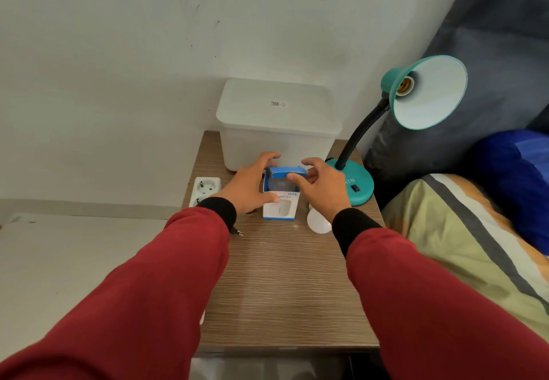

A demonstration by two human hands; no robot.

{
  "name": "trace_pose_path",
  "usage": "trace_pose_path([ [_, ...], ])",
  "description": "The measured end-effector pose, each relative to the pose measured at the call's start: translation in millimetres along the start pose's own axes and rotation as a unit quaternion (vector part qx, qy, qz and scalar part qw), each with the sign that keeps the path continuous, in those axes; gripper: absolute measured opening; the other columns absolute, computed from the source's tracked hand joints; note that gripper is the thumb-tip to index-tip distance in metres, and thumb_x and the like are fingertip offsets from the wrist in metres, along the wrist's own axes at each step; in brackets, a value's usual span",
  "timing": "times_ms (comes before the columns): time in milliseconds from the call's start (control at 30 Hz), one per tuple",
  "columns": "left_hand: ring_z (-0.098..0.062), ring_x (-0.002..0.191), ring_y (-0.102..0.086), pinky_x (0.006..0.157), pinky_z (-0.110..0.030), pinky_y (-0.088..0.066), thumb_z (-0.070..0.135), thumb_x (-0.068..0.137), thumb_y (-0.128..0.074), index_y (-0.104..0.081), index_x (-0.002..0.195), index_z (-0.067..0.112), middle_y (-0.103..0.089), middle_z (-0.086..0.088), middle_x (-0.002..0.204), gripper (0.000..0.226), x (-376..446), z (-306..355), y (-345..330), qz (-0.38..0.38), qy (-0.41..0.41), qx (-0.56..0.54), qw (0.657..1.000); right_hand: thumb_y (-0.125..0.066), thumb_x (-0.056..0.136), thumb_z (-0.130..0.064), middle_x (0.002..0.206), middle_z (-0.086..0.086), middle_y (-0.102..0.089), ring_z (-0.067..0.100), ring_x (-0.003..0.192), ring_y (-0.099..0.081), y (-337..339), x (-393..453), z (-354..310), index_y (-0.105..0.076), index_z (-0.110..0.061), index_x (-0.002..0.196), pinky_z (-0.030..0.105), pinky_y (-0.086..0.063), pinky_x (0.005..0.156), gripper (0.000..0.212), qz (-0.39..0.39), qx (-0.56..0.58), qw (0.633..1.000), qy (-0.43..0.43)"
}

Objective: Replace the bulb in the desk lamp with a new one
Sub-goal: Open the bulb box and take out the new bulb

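A teal desk lamp (358, 185) stands at the table's right rear; its shade (430, 91) faces me and the brass socket (405, 86) inside is bare. A blue and white bulb box (282, 202) lies flat in the middle, its blue end flap lifted, with a pale bulb (279, 184) showing in the opening. My left hand (252, 186) grips the box's left side. My right hand (320, 186) pinches the raised flap from the right. A white bulb (318, 222) lies on the table just below my right wrist, partly hidden.
A white lidded plastic bin (276, 121) sits behind the box against the wall. A white power strip (205, 191) lies at the table's left edge, a black plug (236, 231) beside my left cuff. A bed with a striped blanket (475, 246) borders the wooden table (282, 290) on the right.
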State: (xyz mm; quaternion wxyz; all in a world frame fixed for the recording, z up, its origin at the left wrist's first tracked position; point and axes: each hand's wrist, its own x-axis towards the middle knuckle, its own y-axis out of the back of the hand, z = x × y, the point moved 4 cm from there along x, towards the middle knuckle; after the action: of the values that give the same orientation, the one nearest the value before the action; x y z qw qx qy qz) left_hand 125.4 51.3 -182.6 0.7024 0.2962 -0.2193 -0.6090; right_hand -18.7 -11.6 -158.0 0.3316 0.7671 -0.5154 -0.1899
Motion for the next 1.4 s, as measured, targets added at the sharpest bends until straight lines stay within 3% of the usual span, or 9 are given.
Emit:
trace_pose_path([
  [67,-0.021,0.138,-0.038,0.108,-0.035,-0.038,0.017,0.077,-0.077,-0.019,0.144,0.035,-0.039,-0.001,0.149,0.091,-3.2,1.1,0.3,0.001,0.001,-0.014,1.000,-0.068,0.084,-0.037,0.104,0.007,-0.068,0.007,0.085,-0.056,1.8,-0.1,-0.9,-0.054,-0.013,0.127,0.018,-0.045,0.077,0.051,0.010,0.028,1.000,-0.011],
  [233,-0.021,0.136,-0.041,0.105,-0.030,-0.038,0.015,0.081,-0.073,0.007,0.146,0.047,-0.035,-0.003,0.152,0.108,-7.8,5.6,0.0,-0.006,-0.013,-0.009,1.000,-0.067,0.087,-0.023,0.111,0.007,-0.070,0.008,0.085,-0.057,3.3,1.5,-8.0,-0.044,-0.013,0.125,0.014,-0.041,0.072,0.046,0.045,0.141,0.988,-0.031],
  [333,-0.018,0.138,-0.037,0.105,-0.022,-0.030,0.016,0.084,-0.070,0.022,0.137,0.054,-0.026,0.002,0.156,0.113,-8.3,6.7,0.4,-0.008,-0.027,0.023,0.999,-0.065,0.088,-0.019,0.119,0.005,-0.068,0.009,0.089,-0.057,3.0,1.3,-8.0,-0.041,-0.012,0.125,0.018,-0.040,0.080,0.044,0.033,0.153,0.987,-0.028],
  [433,-0.015,0.140,-0.030,0.103,-0.017,-0.022,0.017,0.085,-0.069,0.017,0.137,0.055,-0.026,0.006,0.156,0.107,-7.9,6.4,0.0,-0.012,-0.049,0.048,0.998,-0.063,0.090,-0.017,0.126,0.002,-0.065,0.008,0.097,-0.058,2.3,3.0,-7.0,-0.045,-0.011,0.121,0.019,-0.040,0.084,0.037,0.017,0.135,0.991,-0.015],
  [533,-0.017,0.141,-0.030,0.109,-0.025,-0.026,0.020,0.084,-0.069,0.003,0.149,0.040,-0.028,0.003,0.155,0.099,-4.4,3.3,1.1,-0.022,-0.042,0.060,0.997,-0.062,0.090,-0.016,0.131,0.000,-0.060,0.014,0.116,-0.058,1.3,3.2,-6.6,-0.050,-0.014,0.127,0.017,-0.041,0.087,0.039,0.001,0.097,0.995,0.015],
  [700,-0.018,0.140,-0.031,0.111,-0.029,-0.030,0.024,0.080,-0.074,0.004,0.152,0.029,-0.025,0.002,0.156,0.106,1.2,3.2,1.3,-0.033,-0.018,0.076,0.996,-0.061,0.091,-0.019,0.143,-0.002,-0.050,0.019,0.125,-0.052,-1.3,-2.0,-4.1,-0.041,-0.020,0.142,0.026,-0.041,0.100,0.055,-0.046,0.024,0.998,0.031],
  [867,-0.018,0.139,-0.033,0.111,-0.029,-0.031,0.030,0.077,-0.077,0.003,0.152,0.026,-0.028,0.000,0.155,0.110,4.5,0.6,3.9,-0.040,0.000,0.080,0.996,-0.060,0.092,-0.021,0.142,0.002,-0.052,0.016,0.132,-0.047,-7.6,-5.7,-1.0,-0.045,-0.017,0.141,0.026,-0.034,0.109,0.052,-0.093,-0.063,0.993,0.028],
  [1200,-0.018,0.140,-0.033,0.116,-0.034,-0.031,0.034,0.075,-0.077,-0.003,0.153,0.024,-0.029,-0.002,0.155,0.108,3.4,-6.3,3.5,-0.063,0.030,0.048,0.996,-0.073,0.077,-0.041,0.124,-0.003,-0.065,0.019,0.119,-0.054,-10.4,17.0,-3.5,-0.057,-0.024,0.126,0.039,-0.046,0.101,0.054,-0.139,-0.219,0.964,0.055],
  [1400,-0.020,0.139,-0.035,0.112,-0.031,-0.030,0.035,0.077,-0.076,0.000,0.153,0.025,-0.030,-0.002,0.155,0.108,2.3,-5.3,3.4,-0.067,0.033,0.063,0.995,-0.071,0.073,-0.052,0.117,0.007,-0.064,0.024,0.110,-0.056,-23.4,21.7,-13.3,-0.054,-0.022,0.121,0.040,-0.050,0.090,0.059,-0.141,-0.262,0.953,0.049],
])
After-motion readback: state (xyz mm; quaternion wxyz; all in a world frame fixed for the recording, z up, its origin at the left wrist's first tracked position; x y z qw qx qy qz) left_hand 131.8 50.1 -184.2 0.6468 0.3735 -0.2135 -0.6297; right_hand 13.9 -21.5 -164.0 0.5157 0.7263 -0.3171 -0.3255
